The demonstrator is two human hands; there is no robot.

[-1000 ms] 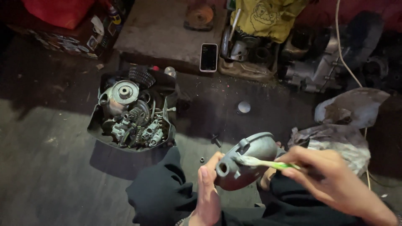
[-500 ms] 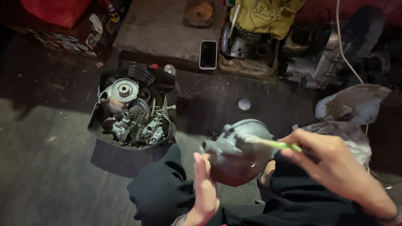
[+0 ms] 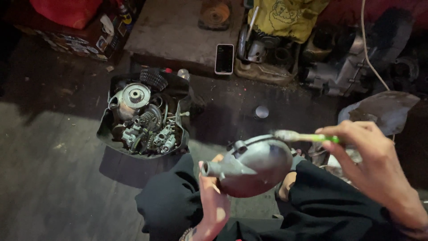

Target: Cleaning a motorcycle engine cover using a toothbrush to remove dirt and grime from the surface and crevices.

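My left hand (image 3: 213, 206) holds up a rounded grey metal engine cover (image 3: 252, 166) with a short spout pointing left. My right hand (image 3: 372, 160) grips a green-handled toothbrush (image 3: 307, 137), whose worn bristle head rests on the cover's upper edge. Both hands are above my knees, which are in black trousers (image 3: 171, 203).
A black tub (image 3: 108, 132) full of greasy engine parts, gears and a round flywheel sits on the floor at left. A phone (image 3: 224, 58) lies on a concrete slab (image 3: 174, 31) behind. Engine pieces and a yellow cloth (image 3: 290, 18) crowd the back right. A small round cap (image 3: 261, 112) lies on the floor.
The cover has been turned in my left hand and raised, its spout now pointing left. The toothbrush has shifted from the cover's front to its upper edge.
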